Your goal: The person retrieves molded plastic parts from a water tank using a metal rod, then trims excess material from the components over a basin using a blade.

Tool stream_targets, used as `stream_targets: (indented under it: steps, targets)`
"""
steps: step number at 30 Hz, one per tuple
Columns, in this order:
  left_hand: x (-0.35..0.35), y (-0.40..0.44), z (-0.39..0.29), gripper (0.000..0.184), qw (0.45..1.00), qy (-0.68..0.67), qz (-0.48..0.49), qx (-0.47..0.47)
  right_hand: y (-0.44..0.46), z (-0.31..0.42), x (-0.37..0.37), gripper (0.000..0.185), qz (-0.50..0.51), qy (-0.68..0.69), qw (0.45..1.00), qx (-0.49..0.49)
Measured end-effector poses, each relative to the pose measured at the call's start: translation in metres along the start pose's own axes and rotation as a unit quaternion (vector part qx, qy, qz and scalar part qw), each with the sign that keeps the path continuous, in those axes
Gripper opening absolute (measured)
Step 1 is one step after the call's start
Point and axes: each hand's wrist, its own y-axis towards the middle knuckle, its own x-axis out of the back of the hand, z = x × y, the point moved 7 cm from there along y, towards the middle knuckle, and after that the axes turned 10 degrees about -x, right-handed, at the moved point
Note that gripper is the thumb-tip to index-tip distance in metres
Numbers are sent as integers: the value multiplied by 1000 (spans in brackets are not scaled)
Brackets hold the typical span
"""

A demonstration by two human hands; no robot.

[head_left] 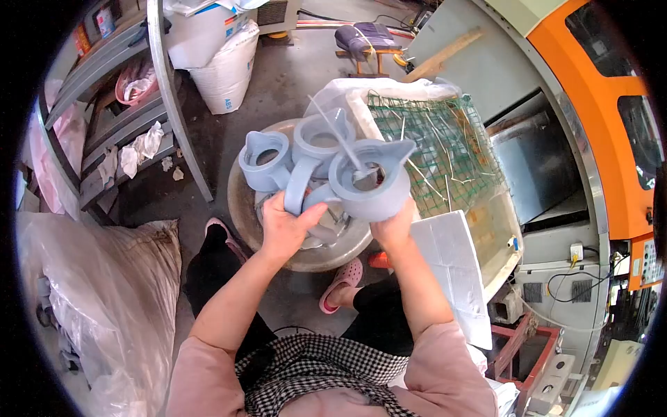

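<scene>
My right hand (394,226) supports a blue-grey plastic pitcher top (375,201) from below; its fingers are mostly hidden behind it. This piece has a pointed spout, and a thin pale plastic rod (335,128) slants up from its opening. My left hand (286,226) is closed at the handle ends, thumb on top; I cannot tell which piece's handle it grips. Just beyond are a second pitcher top (323,132) and a third one (260,177), above or in a round basin (243,240). Other grey pieces in the basin are partly covered.
A white tub (504,260) with green netting (431,132) stands at right, a white foam board (455,271) against its near side. An orange machine (590,83) is far right. Metal shelving (170,104), a white sack (226,69) and plastic sheeting (104,306) are left. A cushioned stool (365,38) stands behind.
</scene>
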Motion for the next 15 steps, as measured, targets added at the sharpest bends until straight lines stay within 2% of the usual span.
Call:
stream_targets:
  steps: [3, 5, 6, 7, 9, 10, 11, 13, 15]
  targets:
    - [-10, -3, -4, 27, 998, 21, 50, 8, 1, -10, -8, 26, 32, 0, 998, -48]
    - [-19, -1, -16, 24, 996, 54, 61, -40, 2, 5, -5, 26, 40, -8, 999, 25]
    - [-19, 0, -18, 24, 996, 54, 62, -41, 0, 4, -12, 26, 39, -8, 999, 24]
    - [-19, 1, -20, 23, 994, 80, 58, -48, -4, -12, -21, 28, 23, 159, 984, -80]
    - [-16, 2, -17, 23, 991, 106, 54, -54, -10, -33, -26, 31, 6, 319, 930, -183]
    - [-11, 3, -9, 22, 991, 116, 43, -45, -7, -15, -24, 30, 51, 113, 992, -30]
    - [-7, 3, -5, 22, 991, 125, 31, -35, -12, 1, -32, 29, 94, -100, 983, 124]
    - [-9, 5, -9, 19, 990, 134, 27, -45, -8, 4, -32, 24, 130, -122, 976, 127]
    - [-10, 3, -3, 15, 993, 115, 39, -4, -9, 2, -33, 25, 180, -92, 971, 128]
